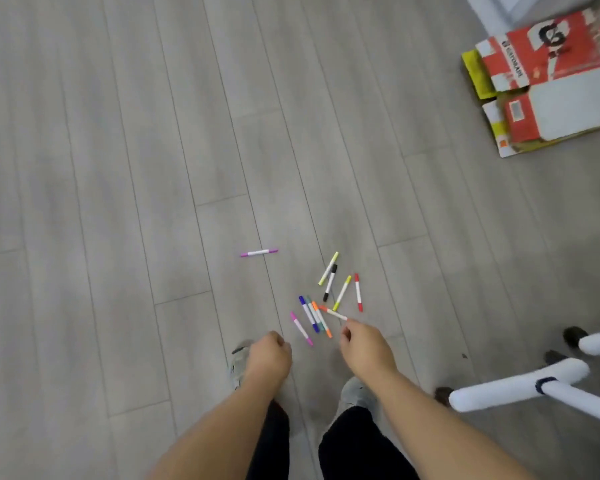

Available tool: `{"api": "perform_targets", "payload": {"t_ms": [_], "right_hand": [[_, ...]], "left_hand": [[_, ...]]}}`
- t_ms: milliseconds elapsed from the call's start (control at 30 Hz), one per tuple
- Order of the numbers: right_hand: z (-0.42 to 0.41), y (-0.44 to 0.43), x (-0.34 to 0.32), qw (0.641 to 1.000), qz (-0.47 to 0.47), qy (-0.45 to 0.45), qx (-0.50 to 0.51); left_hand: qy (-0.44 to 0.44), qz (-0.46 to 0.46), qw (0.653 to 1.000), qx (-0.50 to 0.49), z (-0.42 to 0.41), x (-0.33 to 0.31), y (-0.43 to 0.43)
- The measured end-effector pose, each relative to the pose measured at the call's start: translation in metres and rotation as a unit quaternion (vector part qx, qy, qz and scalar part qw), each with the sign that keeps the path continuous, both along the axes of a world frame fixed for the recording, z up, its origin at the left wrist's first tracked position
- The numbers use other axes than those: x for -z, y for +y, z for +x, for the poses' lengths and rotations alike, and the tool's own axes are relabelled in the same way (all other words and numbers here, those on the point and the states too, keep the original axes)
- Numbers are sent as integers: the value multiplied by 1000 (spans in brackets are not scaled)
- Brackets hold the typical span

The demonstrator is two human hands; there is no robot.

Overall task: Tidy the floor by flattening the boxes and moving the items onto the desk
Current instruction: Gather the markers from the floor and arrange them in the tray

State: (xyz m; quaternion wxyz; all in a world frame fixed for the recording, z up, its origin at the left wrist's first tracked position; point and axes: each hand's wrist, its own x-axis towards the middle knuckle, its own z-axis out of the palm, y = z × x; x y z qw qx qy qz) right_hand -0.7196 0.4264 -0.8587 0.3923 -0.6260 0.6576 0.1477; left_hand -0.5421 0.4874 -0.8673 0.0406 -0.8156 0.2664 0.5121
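Several coloured markers (321, 299) lie scattered on the grey plank floor just ahead of my feet. A lone purple-tipped marker (259, 252) lies apart to the left. My right hand (364, 344) reaches down with its fingertips pinched on the near end of an orange-tipped marker (333, 312). My left hand (269, 356) hovers beside it as a loose fist with nothing visible in it, just left of a pink marker (301, 328). A flattened red-and-white box (551, 64) lies on the floor at the upper right.
A yellow flattened box (477, 72) pokes out under the red one. White tubular legs with dark feet (520, 386) reach in from the lower right. My grey shoes (355, 393) stand just behind the markers.
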Motion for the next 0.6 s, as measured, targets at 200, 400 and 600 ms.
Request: {"api": "perform_targets", "payload": {"t_ms": [200, 400, 600], "right_hand": [[0, 15, 192, 1000, -18, 18, 3], [-16, 5, 313, 979, -87, 23, -183], [-42, -5, 366, 918, -211, 24, -334]], "left_hand": [[4, 30, 1000, 3, -18, 186, 10], [4, 27, 996, 88, -25, 313, -6], [-43, -33, 978, 201, -19, 352, -4]]}}
